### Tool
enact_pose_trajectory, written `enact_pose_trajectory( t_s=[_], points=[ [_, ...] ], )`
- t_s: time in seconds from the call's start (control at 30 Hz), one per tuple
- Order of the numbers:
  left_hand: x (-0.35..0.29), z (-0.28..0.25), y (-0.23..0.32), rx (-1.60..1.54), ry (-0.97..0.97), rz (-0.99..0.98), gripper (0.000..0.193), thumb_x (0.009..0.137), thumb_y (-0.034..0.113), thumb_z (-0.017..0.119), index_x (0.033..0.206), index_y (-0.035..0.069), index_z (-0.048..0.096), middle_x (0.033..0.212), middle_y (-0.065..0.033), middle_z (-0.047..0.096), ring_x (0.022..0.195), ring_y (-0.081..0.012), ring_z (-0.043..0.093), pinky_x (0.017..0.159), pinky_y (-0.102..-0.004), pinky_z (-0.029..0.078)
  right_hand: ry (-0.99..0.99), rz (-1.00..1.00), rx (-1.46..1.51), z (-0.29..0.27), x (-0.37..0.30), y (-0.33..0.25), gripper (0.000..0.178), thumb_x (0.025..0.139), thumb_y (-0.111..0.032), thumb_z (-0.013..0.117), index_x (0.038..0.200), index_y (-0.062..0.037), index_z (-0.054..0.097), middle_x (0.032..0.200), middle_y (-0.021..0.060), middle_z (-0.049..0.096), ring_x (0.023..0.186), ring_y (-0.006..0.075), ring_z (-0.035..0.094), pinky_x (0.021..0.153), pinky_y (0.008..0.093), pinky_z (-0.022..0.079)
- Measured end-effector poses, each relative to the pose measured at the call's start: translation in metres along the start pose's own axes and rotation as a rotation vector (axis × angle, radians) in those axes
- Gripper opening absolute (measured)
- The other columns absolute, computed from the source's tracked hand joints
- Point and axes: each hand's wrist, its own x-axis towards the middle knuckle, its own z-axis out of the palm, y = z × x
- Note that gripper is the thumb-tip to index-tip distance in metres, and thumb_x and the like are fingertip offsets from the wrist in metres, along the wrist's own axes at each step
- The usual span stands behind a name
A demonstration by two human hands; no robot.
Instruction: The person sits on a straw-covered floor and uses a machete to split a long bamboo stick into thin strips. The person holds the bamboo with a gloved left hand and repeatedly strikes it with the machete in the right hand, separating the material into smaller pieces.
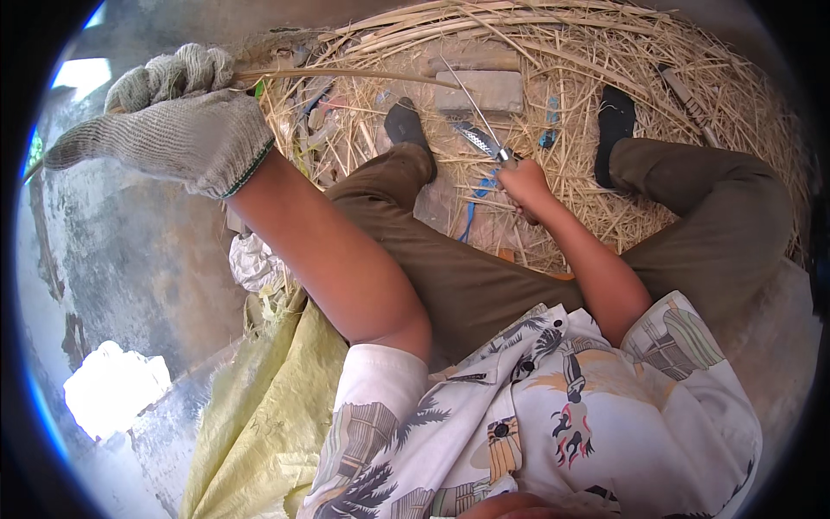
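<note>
My left hand (173, 121), in a grey knitted work glove, is raised at the upper left. Its fingers are curled round a long thin plant strip (346, 73), with the thumb stretched out to the left. The strip runs right from the glove toward a grey brick (478, 92) on the ground. Bare and lower down, my right hand (525, 189) grips a knife (478, 138) by its handle, the patterned metal blade pointing up and left. A slender straight piece (467, 93) slants up from beside the blade; I cannot tell what it is.
Loose straw-like strips (571, 52) cover the ground ahead and to the right. Another handled tool (689, 105) lies there beyond my foot in a dark sock (616, 121). A blue strap (471, 216) lies between my legs. At left are a yellowish woven sack (259, 415) and a stained wall (112, 251).
</note>
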Motion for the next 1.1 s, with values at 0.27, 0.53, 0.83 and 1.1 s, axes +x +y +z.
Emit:
enact_pose_trajectory(
  t_s=[0.27,0.53,0.83,1.1],
  points=[
    [-0.020,0.035,-0.005,0.123,0.149,0.064,0.080,0.063,0.101,0.028,0.050,0.022,0.035,0.047,0.0040,0.034,0.042,-0.0136,0.024,0.044,-0.0311,0.019,0.135,-0.389,-0.009,-0.003,0.000,-0.010,0.024,0.075,-0.021,0.065,0.066,0.0014,0.061,0.055,0.0098,0.056,0.045,0.0203,0.054,0.045,0.0363,0.042],
    [-0.004,-0.005,0.008,-0.097,-0.363,-0.177,0.080,0.060,0.102,0.029,0.051,0.022,0.032,0.047,0.0039,0.031,0.043,-0.0135,0.023,0.046,-0.0312,0.019,-0.033,0.043,0.038,-0.007,-0.004,-0.007,0.022,0.076,-0.018,0.062,0.071,0.0036,0.061,0.056,0.0102,0.056,0.044,0.0203,0.052,0.043,0.0367,0.040],
    [-0.004,0.000,0.007,-0.216,-0.396,-0.229,0.080,0.059,0.102,0.029,0.051,0.022,0.033,0.047,0.0041,0.030,0.043,-0.0138,0.022,0.045,-0.0316,0.019,0.088,-0.343,-0.018,-0.004,0.000,-0.011,0.030,0.077,-0.023,0.066,0.066,0.0030,0.060,0.055,0.0092,0.057,0.048,0.0207,0.054,0.051,0.0372,0.043],
    [-0.001,-0.001,-0.002,-0.067,-0.019,-0.056,0.080,0.062,0.100,0.032,0.051,0.022,0.039,0.048,0.0039,0.033,0.044,-0.0138,0.023,0.045,-0.0309,0.019,0.017,-0.003,0.017,-0.006,0.001,-0.005,0.027,0.077,-0.021,0.063,0.069,0.0048,0.059,0.054,0.0120,0.056,0.044,0.0219,0.053,0.047,0.0389,0.043]
  ],
)
